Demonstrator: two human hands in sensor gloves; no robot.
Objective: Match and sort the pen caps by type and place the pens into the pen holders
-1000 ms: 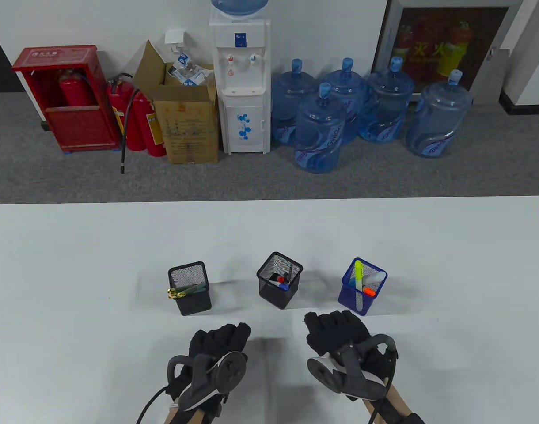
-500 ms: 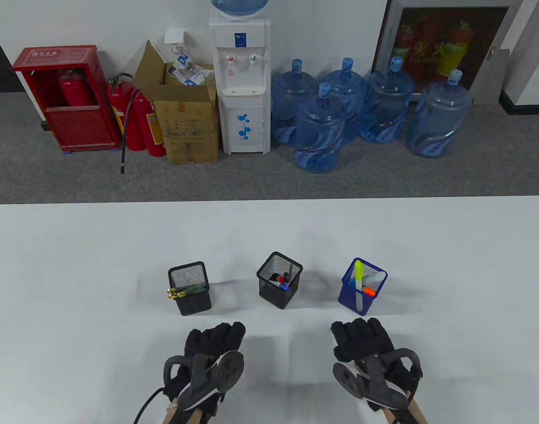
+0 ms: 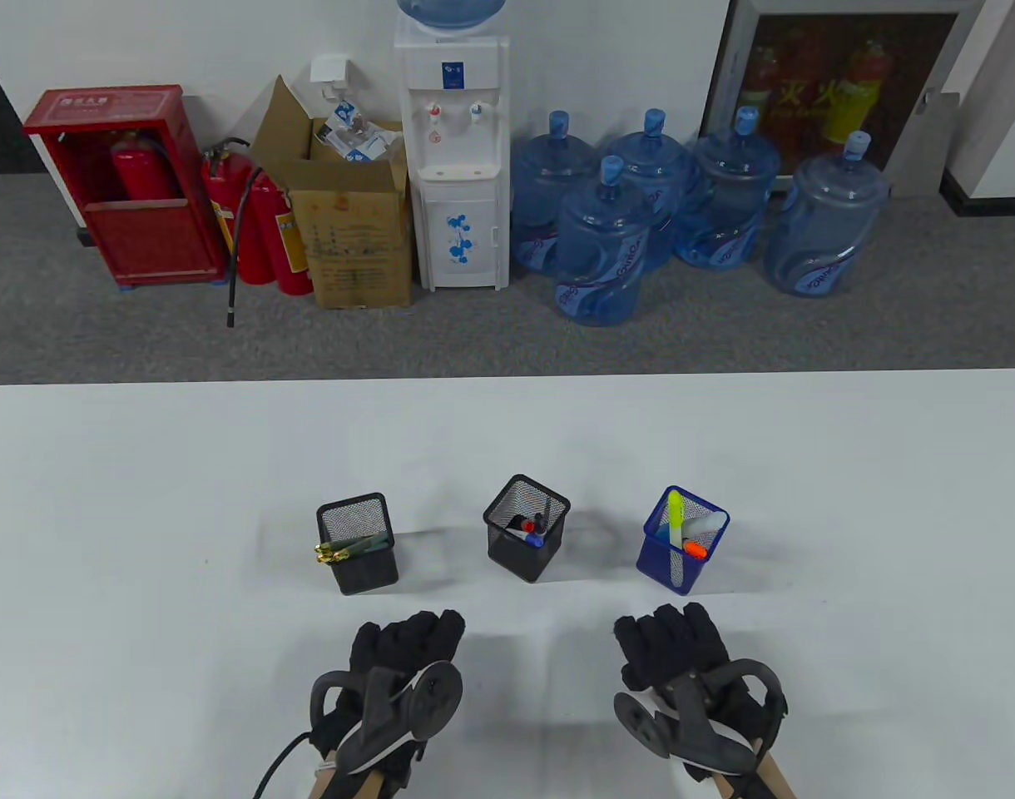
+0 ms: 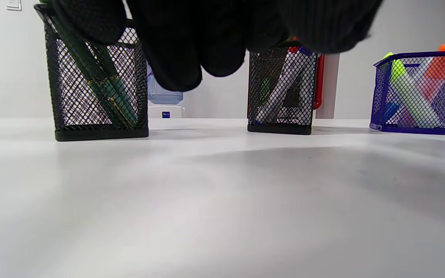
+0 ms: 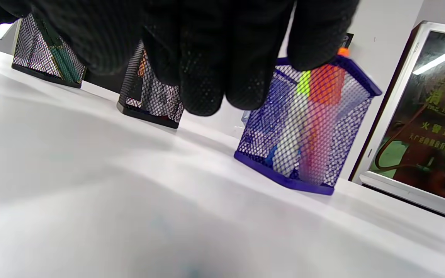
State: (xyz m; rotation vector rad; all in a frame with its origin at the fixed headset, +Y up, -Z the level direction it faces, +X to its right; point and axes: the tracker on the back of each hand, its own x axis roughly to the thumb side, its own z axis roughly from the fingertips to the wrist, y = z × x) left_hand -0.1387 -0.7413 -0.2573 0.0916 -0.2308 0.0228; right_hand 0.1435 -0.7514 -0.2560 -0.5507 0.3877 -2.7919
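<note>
Rightward from centre our right hand had shifted; both hands, left included, hung loosely curled, empty, over the surface. Pens stood sorted in mesh holders: light, rigid, best pinched mid-barrel.

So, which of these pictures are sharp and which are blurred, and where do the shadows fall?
Table view: sharp throughout, with soft shadows beside the three holders and under both hands. Left wrist view: the black holder is crisp, but the near table is soft. Right wrist view: tilted, the blue holder smeared, glare on the framed glass.
</note>
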